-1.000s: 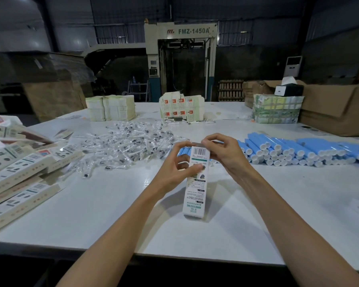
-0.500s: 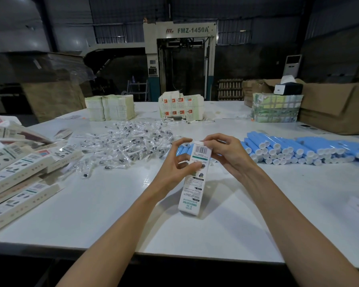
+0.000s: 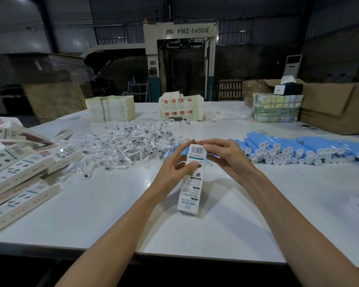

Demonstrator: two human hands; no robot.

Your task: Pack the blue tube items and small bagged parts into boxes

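Packing looks to be at the closing step. 1 white box (image 3: 190, 193) is held slanted in the middle of the frame. The left hand (image 3: 170, 170) curls round its side, thumb on the front. The right hand (image 3: 228, 158) pinches its top end. Next, the top flap likely needs a push shut. Blue tubes (image 3: 288, 150) lie at the right, small bagged parts (image 3: 129, 143) at the upper middle.

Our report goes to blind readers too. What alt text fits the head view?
The left hand and right hand hold a slim white box by its top end over a white table. Small clear bags are heaped behind on the left, blue tubes stacked on the right.
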